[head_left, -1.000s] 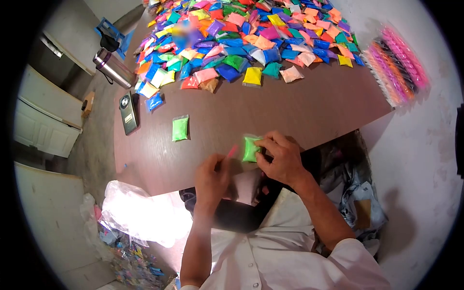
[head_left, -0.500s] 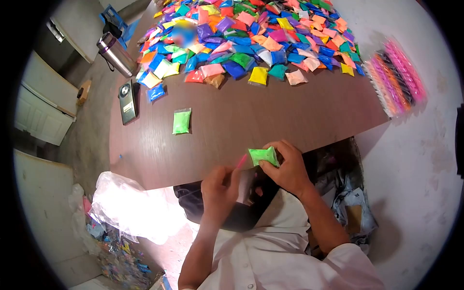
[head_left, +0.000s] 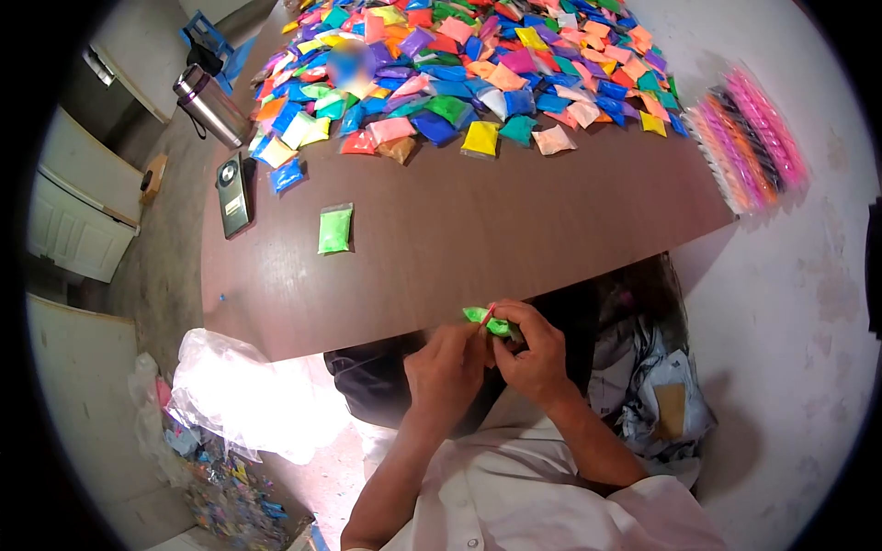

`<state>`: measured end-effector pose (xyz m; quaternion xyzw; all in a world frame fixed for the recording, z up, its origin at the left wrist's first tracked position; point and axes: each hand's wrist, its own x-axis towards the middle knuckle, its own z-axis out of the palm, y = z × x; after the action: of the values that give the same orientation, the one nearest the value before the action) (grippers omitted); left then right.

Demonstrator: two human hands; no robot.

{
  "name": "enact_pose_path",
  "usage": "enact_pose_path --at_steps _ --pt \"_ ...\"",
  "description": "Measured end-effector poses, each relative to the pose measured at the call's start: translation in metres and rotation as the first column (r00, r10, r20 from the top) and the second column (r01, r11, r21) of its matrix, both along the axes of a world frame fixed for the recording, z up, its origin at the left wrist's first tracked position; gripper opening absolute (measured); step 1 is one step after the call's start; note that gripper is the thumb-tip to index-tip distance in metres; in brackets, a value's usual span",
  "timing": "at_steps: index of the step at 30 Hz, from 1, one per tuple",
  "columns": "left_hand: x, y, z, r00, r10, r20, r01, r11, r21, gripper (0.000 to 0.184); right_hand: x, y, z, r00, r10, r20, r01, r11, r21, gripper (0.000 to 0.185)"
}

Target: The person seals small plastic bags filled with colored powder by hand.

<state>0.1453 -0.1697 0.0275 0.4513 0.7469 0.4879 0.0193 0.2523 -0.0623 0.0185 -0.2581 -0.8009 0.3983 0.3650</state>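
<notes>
My right hand point(head_left: 535, 354) is closed on a small clear packet of green stuff point(head_left: 499, 327), squeezed and folded at the table's front edge. My left hand point(head_left: 443, 372) is closed on a thin pinkish-red stick point(head_left: 488, 315), which lies across the packet. Both hands are close together, fingertips almost touching; the stick's lower end is hidden by my fingers. A second green packet point(head_left: 335, 229) lies flat on the brown table point(head_left: 413, 239), farther off to the left.
A big heap of colourful packets point(head_left: 444, 107) covers the table's far part. At the left edge are a black device point(head_left: 234, 195) and a steel flask point(head_left: 211, 106). Bundled pink, orange and black plastic pieces point(head_left: 749, 138) lie at right. Plastic bags point(head_left: 239, 386) are down on the left.
My left hand has moved right, bringing the stick across the packet. My right hand has come lower and nearer my body, and the packet is now more bunched up.
</notes>
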Motion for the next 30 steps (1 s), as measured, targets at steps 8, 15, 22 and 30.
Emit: enact_pose_path --at_steps 8,15,22,30 --pt "-0.008 -0.006 -0.006 0.997 0.049 -0.059 -0.051 0.998 -0.027 0.011 0.014 -0.003 -0.019 0.999 0.032 -0.019 -0.031 0.999 0.043 0.032" --pt "-0.006 -0.006 -0.002 0.999 -0.016 -0.039 0.015 1.0 -0.018 0.01 0.016 -0.004 -0.014 0.997 -0.002 -0.072 0.009 0.994 0.109 0.027" --pt "0.002 -0.007 0.005 0.997 -0.028 -0.066 0.025 0.999 -0.04 0.01 0.015 -0.001 -0.015 0.997 0.015 -0.074 -0.003 0.987 0.158 0.025" --pt "-0.009 -0.015 0.008 1.0 0.006 0.029 -0.005 0.999 -0.032 0.009 0.015 -0.002 -0.008 1.0 -0.027 0.014 0.029 0.989 -0.145 0.023"
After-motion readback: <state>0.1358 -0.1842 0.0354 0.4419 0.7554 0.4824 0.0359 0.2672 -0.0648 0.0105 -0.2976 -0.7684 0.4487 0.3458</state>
